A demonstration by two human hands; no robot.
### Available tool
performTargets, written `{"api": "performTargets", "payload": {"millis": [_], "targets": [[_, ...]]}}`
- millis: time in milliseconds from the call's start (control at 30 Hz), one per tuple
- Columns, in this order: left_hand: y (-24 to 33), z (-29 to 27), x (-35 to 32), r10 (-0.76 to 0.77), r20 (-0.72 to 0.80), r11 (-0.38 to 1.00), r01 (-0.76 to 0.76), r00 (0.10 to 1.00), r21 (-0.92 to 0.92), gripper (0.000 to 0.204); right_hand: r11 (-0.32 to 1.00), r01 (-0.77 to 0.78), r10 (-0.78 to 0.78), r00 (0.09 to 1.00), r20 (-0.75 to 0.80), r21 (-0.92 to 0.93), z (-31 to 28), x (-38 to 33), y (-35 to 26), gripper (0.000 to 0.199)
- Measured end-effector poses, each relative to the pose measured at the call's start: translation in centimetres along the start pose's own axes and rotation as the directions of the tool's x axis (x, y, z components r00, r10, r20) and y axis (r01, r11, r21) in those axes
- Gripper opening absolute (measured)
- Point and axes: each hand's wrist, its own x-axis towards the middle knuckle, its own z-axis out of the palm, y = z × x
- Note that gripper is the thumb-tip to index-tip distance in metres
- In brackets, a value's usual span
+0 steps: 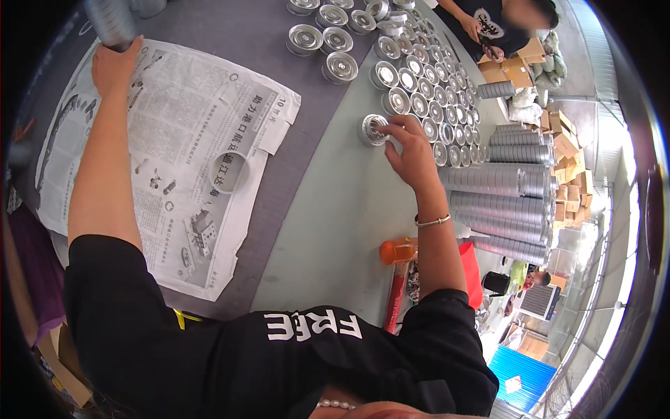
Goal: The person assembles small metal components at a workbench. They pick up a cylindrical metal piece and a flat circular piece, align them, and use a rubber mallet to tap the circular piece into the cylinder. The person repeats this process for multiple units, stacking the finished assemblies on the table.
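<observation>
Meanwhile right hand (412,150) pinches round silver metal disc part (373,129) on pale table (335,223); left hand (115,66) grips grey metal cylinder (110,22) above newspaper sheet (167,153).

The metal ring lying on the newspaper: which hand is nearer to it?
Left, narrowly. The left hand grips a metal tube beyond the ring; the right hand is off the paper, at a round metal part.

Past the far end of the printed newspaper sheet (167,160), the grey metal cylinder (110,22) in the left hand (114,66) is blurred and cut off by the picture's edge. Right of the newspaper, right hand (412,150) fingers partly hide the small round silver metal part (372,129), so the grip is unclear.
</observation>
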Motion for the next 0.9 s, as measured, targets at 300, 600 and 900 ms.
{"api": "performTargets", "payload": {"millis": [300,600,900], "targets": [[0.3,-0.2,-0.4,-0.015,0.000,1.000,0.015,1.000,-0.006,0.094,0.952,0.122,-0.136,0.990,-0.033,-0.280,1.6,-1.4,-0.1,0.020],[1.0,-0.7,-1.2,0.002,-0.057,0.997,-0.006,0.998,-0.074,0.088,0.978,0.067,-0.065,0.998,0.014,-0.197,1.9,-0.6,0.7,0.033],[2.0,-1.3,-1.6,0.000,-0.090,0.989,-0.013,0.996,-0.144,0.080,0.964,-0.263,0.252,0.949,0.188,0.037,0.3,4.4,-1.1,0.076]]}}
